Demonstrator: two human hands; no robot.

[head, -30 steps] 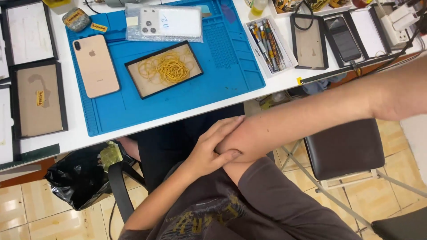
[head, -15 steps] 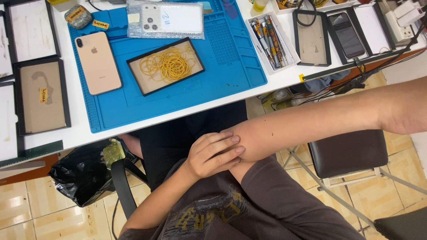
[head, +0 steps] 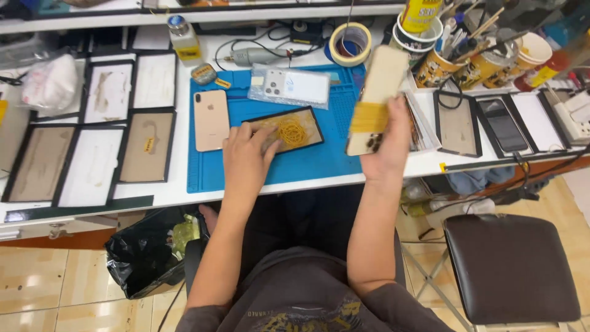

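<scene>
Nearest the camera, a black bin bag (head: 144, 255) is sitting on the tiled floor by the person's left knee, and a dark padded stool (head: 510, 267) is standing off to the right. Both forearms are reaching up over the table's white edge (head: 153, 198). The left hand (head: 246, 161) is lying loosely open, palm down, on the blue work mat (head: 319, 163), its fingertips (head: 268, 136) resting on the near end of a shallow black tray (head: 305, 130) that is holding a tangle of yellow rubber bands (head: 292, 130); it is gripping nothing. The right hand (head: 386, 154) is closed around the lower end of a pale flat block (head: 378, 98), holding it upright and tilted above the mat's right edge; a cluster of yellow bands (head: 369, 117) is wrapped around its middle, and it may be a stack of thin panels, though the view is too soft to say. Just left of the tray, a gold phone (head: 211, 120) is lying face down. Beyond it, a clear bag with a phone back (head: 289, 86) is resting on the mat. Farther back, a tape roll (head: 349, 43) and paper cups of tools (head: 473, 52) are standing along the table's rear.
</scene>
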